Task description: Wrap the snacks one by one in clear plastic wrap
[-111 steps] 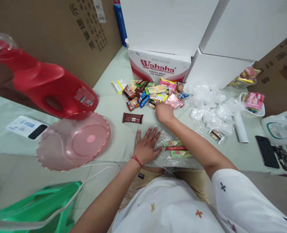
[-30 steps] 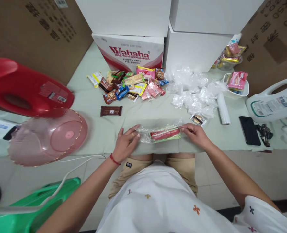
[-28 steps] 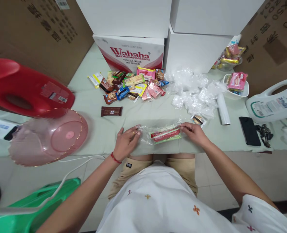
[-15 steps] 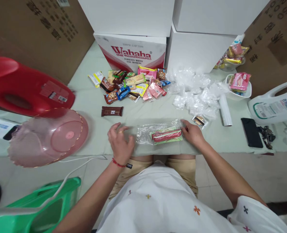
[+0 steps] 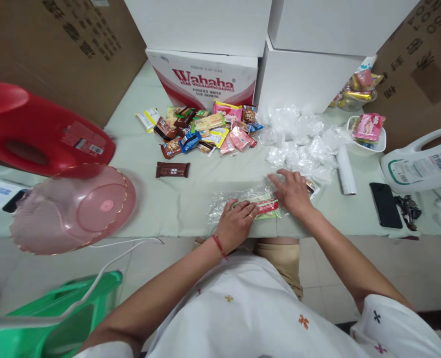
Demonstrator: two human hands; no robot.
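Observation:
A clear plastic bag (image 5: 217, 205) lies near the table's front edge with a red and green snack packet (image 5: 268, 206) inside it. My left hand (image 5: 237, 221) rests flat on the bag and covers the packet's left part, its fingers stretched out. Over the bag's upper right corner, my right hand (image 5: 290, 193) hovers or lightly touches, fingers apart; contact is hard to tell. Partly behind that hand lies a small wrapped snack (image 5: 312, 189). A brown snack bar (image 5: 172, 169) lies by itself to the upper left.
Mixed wrapped snacks (image 5: 207, 129) are piled before a Wahaha carton (image 5: 205, 82). Crumpled clear bags (image 5: 302, 139) lie right of them, beside a white roll (image 5: 345, 171). A pink bowl (image 5: 74, 209) overhangs the front edge at left. A black phone (image 5: 385, 205) and keys lie at right.
My left hand has moved right, from beside the bag onto it and the packet. My right hand has lifted off the bag's right edge and shifted slightly up, its fingers spreading.

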